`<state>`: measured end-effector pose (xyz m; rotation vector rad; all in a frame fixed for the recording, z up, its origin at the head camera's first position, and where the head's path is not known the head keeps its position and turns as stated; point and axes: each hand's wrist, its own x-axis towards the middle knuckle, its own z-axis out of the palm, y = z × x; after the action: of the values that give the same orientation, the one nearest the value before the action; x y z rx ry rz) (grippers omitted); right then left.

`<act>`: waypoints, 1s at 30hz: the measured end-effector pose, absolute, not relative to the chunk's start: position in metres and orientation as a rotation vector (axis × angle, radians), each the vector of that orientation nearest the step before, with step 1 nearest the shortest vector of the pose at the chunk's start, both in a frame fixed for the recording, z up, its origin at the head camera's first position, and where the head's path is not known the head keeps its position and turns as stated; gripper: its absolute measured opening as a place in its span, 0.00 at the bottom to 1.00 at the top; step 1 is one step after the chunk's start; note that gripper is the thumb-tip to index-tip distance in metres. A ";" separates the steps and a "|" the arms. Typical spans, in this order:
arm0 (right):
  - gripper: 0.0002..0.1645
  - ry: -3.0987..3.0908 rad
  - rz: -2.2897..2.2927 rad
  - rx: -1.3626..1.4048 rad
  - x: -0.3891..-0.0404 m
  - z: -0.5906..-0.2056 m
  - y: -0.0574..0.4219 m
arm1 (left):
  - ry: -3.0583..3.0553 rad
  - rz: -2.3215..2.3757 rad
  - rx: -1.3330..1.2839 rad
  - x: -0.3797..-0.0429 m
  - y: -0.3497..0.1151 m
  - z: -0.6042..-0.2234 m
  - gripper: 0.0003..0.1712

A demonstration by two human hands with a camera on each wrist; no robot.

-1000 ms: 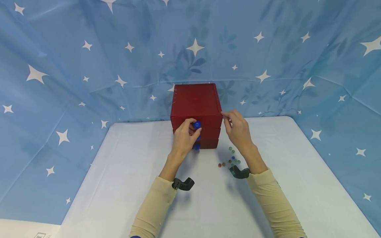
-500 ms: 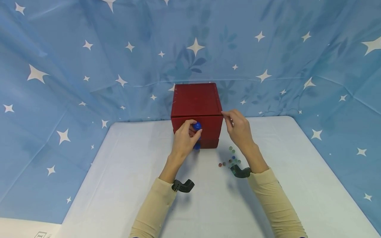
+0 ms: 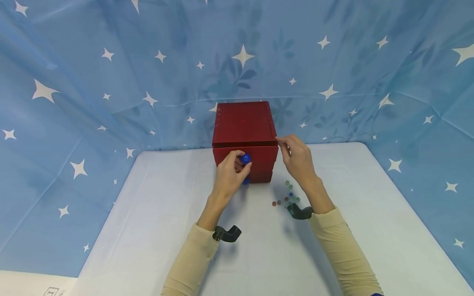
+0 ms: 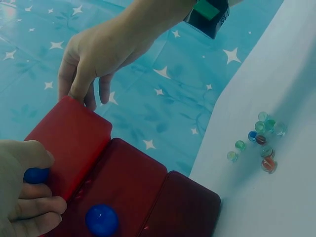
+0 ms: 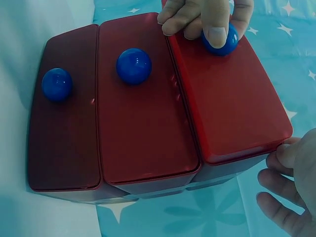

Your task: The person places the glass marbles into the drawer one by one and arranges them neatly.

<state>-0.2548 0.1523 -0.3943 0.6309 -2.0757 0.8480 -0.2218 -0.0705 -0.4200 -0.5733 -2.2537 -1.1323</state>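
A red drawer cabinet with a blue ball knob on each of its three drawers stands at the table's back. My left hand grips the blue knob of the top drawer between thumb and fingers. That drawer sits slightly out, with a dark gap along its upper edge. My right hand holds the cabinet's upper right front corner with thumb and fingertips, its other fingers loosely bent. The middle drawer and bottom drawer sit further back than the top one.
Several glass marbles, green, blue and reddish, lie on the white table in front and to the right of the cabinet. A blue star-patterned curtain hangs close behind it.
The top drawer has come out a little toward me with my left hand, and a dark gap has opened along its top. My right hand stays at the corner.
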 end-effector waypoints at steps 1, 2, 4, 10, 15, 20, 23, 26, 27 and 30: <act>0.10 -2.078 0.847 0.630 -0.255 -0.394 0.152 | -2.255 -1.131 -0.572 -0.221 -0.071 -0.420 0.21; 0.10 -2.078 0.847 0.630 -0.255 -0.394 0.152 | -2.256 -1.129 -0.571 -0.220 -0.071 -0.420 0.21; 0.10 -2.076 0.846 0.633 -0.255 -0.395 0.152 | -2.254 -1.129 -0.570 -0.219 -0.071 -0.421 0.21; 0.10 -2.063 0.845 0.641 -0.256 -0.395 0.151 | -2.244 -1.122 -0.577 -0.216 -0.072 -0.421 0.20; 0.09 -2.068 0.843 0.644 -0.256 -0.395 0.151 | -2.229 -1.123 -0.589 -0.212 -0.072 -0.421 0.20; 0.10 -2.082 0.837 0.638 -0.256 -0.394 0.151 | -2.223 -1.108 -0.601 -0.208 -0.073 -0.421 0.20; 0.10 -2.086 0.832 0.630 -0.256 -0.394 0.151 | -2.235 -1.093 -0.604 -0.206 -0.073 -0.421 0.20; 0.10 -2.086 0.832 0.624 -0.257 -0.395 0.151 | -2.246 -1.089 -0.611 -0.204 -0.073 -0.420 0.19; 0.10 -2.087 0.832 0.623 -0.257 -0.395 0.152 | -2.247 -1.088 -0.614 -0.203 -0.073 -0.420 0.19; 0.10 -2.092 0.833 0.619 -0.257 -0.395 0.152 | -2.249 -1.087 -0.620 -0.202 -0.073 -0.420 0.19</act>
<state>-0.2568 0.1520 -0.3954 0.6190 -2.0920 0.8328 -0.2018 -0.0728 -0.4197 -0.6195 -2.2488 -1.0869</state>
